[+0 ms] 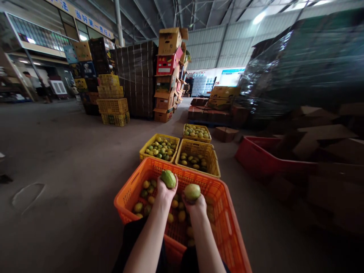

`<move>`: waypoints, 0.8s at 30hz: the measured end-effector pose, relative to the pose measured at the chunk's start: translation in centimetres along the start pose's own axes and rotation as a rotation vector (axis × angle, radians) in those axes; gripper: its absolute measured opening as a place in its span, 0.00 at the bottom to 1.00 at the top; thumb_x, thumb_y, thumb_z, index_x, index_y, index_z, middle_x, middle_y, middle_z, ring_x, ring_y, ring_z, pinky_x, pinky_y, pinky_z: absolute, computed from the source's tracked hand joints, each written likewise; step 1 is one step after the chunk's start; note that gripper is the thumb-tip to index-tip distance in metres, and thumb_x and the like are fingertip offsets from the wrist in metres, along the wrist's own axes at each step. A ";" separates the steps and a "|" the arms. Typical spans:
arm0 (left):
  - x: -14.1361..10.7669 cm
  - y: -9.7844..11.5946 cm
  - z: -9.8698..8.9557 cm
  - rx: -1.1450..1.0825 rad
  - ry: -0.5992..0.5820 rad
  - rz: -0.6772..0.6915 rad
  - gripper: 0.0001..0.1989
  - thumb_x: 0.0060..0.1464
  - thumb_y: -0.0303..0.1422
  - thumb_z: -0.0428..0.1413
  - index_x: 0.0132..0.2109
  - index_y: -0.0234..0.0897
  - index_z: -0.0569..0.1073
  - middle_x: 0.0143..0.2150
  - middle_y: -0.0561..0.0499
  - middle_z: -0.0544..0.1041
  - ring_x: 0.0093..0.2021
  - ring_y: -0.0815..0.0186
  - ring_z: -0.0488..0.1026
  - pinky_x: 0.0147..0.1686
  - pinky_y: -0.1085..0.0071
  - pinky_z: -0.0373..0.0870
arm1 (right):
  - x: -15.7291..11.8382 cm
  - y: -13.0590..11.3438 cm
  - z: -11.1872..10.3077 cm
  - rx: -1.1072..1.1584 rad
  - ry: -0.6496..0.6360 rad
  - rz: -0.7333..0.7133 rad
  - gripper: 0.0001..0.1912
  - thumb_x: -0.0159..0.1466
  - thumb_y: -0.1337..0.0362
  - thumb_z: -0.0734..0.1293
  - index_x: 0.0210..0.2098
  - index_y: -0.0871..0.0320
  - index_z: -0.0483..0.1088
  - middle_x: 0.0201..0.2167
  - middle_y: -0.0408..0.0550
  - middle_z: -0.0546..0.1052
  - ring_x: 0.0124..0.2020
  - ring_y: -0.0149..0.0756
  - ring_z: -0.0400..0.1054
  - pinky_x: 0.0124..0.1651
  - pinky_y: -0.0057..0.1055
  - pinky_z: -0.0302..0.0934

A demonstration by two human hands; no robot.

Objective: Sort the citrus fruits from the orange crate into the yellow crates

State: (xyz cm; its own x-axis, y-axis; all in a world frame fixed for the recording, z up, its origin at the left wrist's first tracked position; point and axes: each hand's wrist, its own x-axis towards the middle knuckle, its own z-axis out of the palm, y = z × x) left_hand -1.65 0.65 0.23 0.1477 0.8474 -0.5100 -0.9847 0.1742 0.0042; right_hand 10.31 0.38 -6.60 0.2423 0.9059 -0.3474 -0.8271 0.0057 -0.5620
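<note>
Three yellow fruit crates (200,147) beyond handheld fruits (192,192)

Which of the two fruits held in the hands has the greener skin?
The green fruit in the left hand: its skin is a stronger green, while the pale fruit in the right hand looks more yellowish.

Long pale banner (82,18) along upper storey, upper left: large blue Chinese characters, slanting down to right. Clear part reads 当好第一责任人, roughly "be a good first responsible person"; character 法 before it, earlier part cut off by top edge. Top cardboard box (168,41) of tall stack: dark print, too blurred to read. Red box (165,65) below: white label, lettering too small. Blue-and-white wall sign (233,72), far back: illegible.
</note>
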 end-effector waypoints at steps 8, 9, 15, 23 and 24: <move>-0.5 0.2 0.8 0.056 -0.013 0.105 0.12 0.53 0.36 0.47 0.27 0.35 0.68 0.23 0.52 0.72 0.25 0.68 0.71 0.28 0.69 0.72 | -2.7 -1.2 2.8 0.023 0.221 0.062 0.06 0.54 0.61 0.56 0.26 0.54 0.61 0.15 0.38 0.70 0.16 0.34 0.66 0.19 0.34 0.62; -0.6 0.2 1.0 0.076 -0.059 0.129 0.11 0.52 0.34 0.47 0.27 0.35 0.69 0.24 0.51 0.73 0.26 0.69 0.72 0.29 0.70 0.71 | -3.2 -1.3 3.3 0.032 0.199 0.040 0.06 0.54 0.60 0.57 0.27 0.54 0.62 0.16 0.38 0.71 0.16 0.34 0.66 0.19 0.32 0.61; -1.4 -0.6 1.2 0.413 -0.309 0.368 0.11 0.46 0.35 0.50 0.24 0.32 0.72 0.22 0.50 0.73 0.23 0.70 0.70 0.25 0.74 0.66 | -5.2 -1.1 4.9 -0.079 0.060 -0.238 0.12 0.51 0.55 0.64 0.25 0.58 0.67 0.18 0.38 0.71 0.17 0.27 0.63 0.20 0.25 0.59; -2.1 -1.4 1.3 0.629 -0.442 0.396 0.19 0.46 0.40 0.44 0.19 0.32 0.71 0.17 0.48 0.70 0.26 0.64 0.72 0.27 0.72 0.67 | -4.9 0.0 4.2 -0.328 -0.015 -0.506 0.20 0.54 0.49 0.61 0.27 0.61 0.71 0.24 0.43 0.74 0.26 0.32 0.68 0.32 0.29 0.62; -2.2 -1.4 1.4 0.633 -0.442 0.390 0.20 0.46 0.39 0.44 0.19 0.32 0.71 0.17 0.47 0.70 0.26 0.64 0.72 0.28 0.72 0.67 | -5.0 -0.1 4.2 -0.315 -0.018 -0.503 0.20 0.53 0.49 0.61 0.27 0.61 0.71 0.24 0.43 0.74 0.26 0.32 0.68 0.32 0.29 0.62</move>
State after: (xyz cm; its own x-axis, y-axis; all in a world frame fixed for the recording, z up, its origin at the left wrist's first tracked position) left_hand -0.47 -0.73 2.50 -0.0382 0.9992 0.0083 -0.7554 -0.0343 0.6544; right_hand 7.03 -2.35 -1.65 0.5543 0.8318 0.0306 -0.4220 0.3125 -0.8510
